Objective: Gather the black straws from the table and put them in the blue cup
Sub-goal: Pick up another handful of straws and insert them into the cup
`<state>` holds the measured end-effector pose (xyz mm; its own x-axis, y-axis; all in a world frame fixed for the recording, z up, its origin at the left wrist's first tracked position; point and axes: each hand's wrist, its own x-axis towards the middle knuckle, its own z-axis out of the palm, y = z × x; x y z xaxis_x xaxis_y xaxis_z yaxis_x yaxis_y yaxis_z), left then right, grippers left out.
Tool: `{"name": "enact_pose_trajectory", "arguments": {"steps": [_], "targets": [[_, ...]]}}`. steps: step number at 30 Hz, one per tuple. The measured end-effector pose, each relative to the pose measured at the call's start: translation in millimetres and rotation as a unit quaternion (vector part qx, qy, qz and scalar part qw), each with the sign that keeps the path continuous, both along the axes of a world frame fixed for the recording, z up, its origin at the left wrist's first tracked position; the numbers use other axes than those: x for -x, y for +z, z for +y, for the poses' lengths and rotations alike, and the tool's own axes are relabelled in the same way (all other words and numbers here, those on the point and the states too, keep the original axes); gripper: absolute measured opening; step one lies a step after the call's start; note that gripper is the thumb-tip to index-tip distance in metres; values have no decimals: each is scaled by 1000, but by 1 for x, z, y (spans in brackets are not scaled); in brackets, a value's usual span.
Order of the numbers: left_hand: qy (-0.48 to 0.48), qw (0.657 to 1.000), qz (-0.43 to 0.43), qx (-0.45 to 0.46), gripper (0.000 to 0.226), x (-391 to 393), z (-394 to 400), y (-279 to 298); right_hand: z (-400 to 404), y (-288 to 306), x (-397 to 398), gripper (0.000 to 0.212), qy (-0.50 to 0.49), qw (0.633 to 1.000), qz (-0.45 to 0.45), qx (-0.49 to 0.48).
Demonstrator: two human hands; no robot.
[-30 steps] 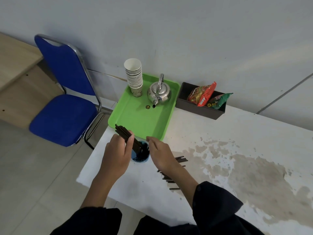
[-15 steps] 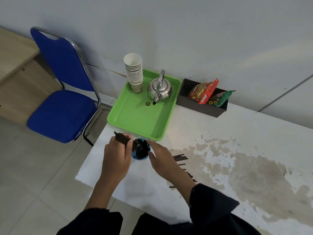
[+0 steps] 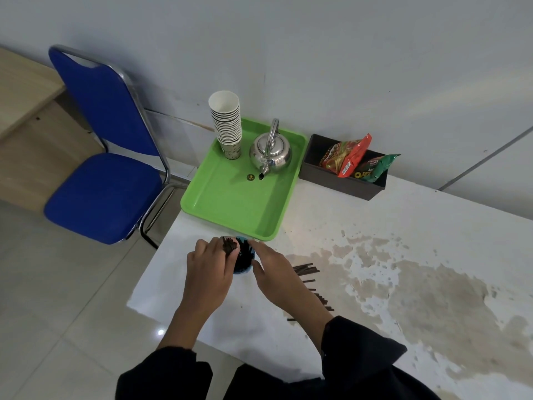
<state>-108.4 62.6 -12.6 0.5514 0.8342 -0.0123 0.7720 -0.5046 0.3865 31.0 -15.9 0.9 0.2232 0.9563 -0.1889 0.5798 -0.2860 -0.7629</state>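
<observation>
Just below the centre of the frame, the left hand (image 3: 209,272) has its fingers curled round a bundle of black straws (image 3: 228,246), whose ends stick up past the fingertips, right at the left rim of the blue cup (image 3: 243,269). The cup stands on the white table (image 3: 375,226) between the two hands and already holds a dark cluster of straws; only a strip of its blue wall shows at the bottom and at the right edge. The right hand (image 3: 274,272) lies against the cup's right side with the fingers fairly straight and pointing to the upper left, the thumb low near the cup's base; whether it truly grips the cup or only touches it cannot be told. To the right of that hand and its forearm, loose straws (image 3: 306,269) lie scattered on the stained tabletop, some partly hidden by the arm. Above the cup, a green tray (image 3: 230,209) carries a stack of paper cups (image 3: 226,122) and a metal kettle (image 3: 271,153). To its right, a dark box (image 3: 340,183) holds snack packets (image 3: 347,155). A blue chair (image 3: 101,183) stands at the left of the frame.
</observation>
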Motion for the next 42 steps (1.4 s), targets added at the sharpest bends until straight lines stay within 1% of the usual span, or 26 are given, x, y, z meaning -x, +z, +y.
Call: {"name": "enact_pose_trajectory", "arguments": {"steps": [2, 7, 12, 16, 18, 21, 23, 27, 29, 33, 35, 39, 42], "targets": [[-2, 1000, -27, -12, 43, 1, -3, -7, -1, 1, 0, 41, 1, 1000, 0, 2], [19, 997, -79, -5, 25, 2, -13, -23, -1, 3, 1, 40, -4, 1000, 1, 9], [30, 994, -108, 0, 34, 1, -17, -24, -1, 5, 0, 37, -1, 1000, 8, 14], [29, 991, -132, -3, 42, 2, -19, -19, -3, 7, -1, 40, 2, 1000, 14, 8], [30, 989, -143, -7, 43, 2, -20, -16, -4, 7, 0, 45, -1, 1000, 10, 11], [27, 987, -160, -9, 45, 3, -19, -13, -6, 5, 0, 64, 0, 1000, -19, 17], [20, 986, -166, -6, 47, 2, -19, -9, -6, 4, 1, 73, 21, 999, -45, 1], [15, 988, -153, -1, 49, 0, -18, -5, -5, 1, 2, 76, 77, 992, -97, -14], [15, 991, -132, -10, 48, 0, -17, -5, -7, -2, 3, 77, 95, 986, -136, -15], [4, 997, -75, -35, 43, 4, -16, -10, -9, -8, 5, 70, 126, 971, -204, -11], [5, 998, -60, -28, 43, 6, -16, -13, -10, -10, 7, 68, 130, 968, -214, -1], [12, 997, -71, -17, 48, 8, -17, -15, -9, -7, 9, 65, 98, 974, -204, -15], [4, 999, -53, -9, 52, 7, -18, -17, -12, -8, 11, 62, 124, 966, -226, -19]]}}
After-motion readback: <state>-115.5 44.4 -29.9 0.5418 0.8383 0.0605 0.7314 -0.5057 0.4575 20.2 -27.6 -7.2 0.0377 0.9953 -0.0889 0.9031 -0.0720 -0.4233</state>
